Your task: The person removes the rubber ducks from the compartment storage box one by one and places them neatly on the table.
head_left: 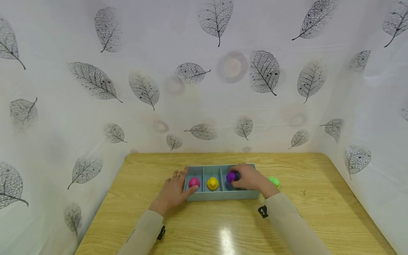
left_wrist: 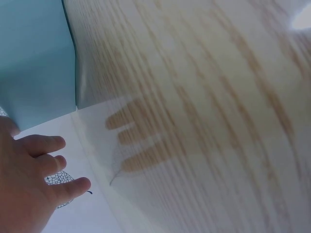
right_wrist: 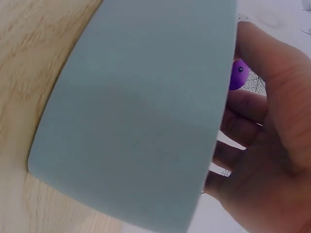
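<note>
A light blue box (head_left: 223,196) with three compartments lies on the table. My right hand (head_left: 251,177) reaches into its right compartment and pinches a purple rubber duck (head_left: 231,176) between thumb and fingers. In the right wrist view the box wall hides part of this duck (right_wrist: 239,74). A yellow rubber duck (head_left: 212,183) sits in the middle compartment, and a round pink toy (head_left: 193,182) in the left one. My left hand (head_left: 172,191) rests against the box's left end, its fingers extended and its thumb over the front rim near the pink toy.
A green rubber duck (head_left: 274,182) lies on the wooden table (head_left: 204,226) just right of the box, partly behind my right wrist. White curtains (head_left: 191,106) printed with leaves hang behind the table and on both sides.
</note>
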Demonstrator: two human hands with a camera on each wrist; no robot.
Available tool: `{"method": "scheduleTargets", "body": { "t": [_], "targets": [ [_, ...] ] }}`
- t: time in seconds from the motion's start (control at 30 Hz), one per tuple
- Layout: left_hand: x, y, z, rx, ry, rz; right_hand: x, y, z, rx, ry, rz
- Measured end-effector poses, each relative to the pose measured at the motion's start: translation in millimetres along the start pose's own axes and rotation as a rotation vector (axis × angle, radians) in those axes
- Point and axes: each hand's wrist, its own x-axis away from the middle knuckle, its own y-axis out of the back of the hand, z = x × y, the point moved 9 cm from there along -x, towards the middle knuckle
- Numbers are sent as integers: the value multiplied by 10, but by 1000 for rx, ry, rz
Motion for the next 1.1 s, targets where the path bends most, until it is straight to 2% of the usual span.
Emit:
{"method": "scheduleTargets", "body": {
  "t": [0.3,0.53,0.9,1.1],
  "targets": [
    [-2,-11,12,8,-3,-5,66,68,-57,-93,13,-47],
    [-12,-10,12,2,-14,-16,142,127,-100,-177,12,-120],
    [-6,13,-11,-2,-13,-16,290,258,-193,-353,40,-187],
    [-4,-1,-2,-2,-7,-9,377,317,-283,-360,33,-206]
  ]
}}
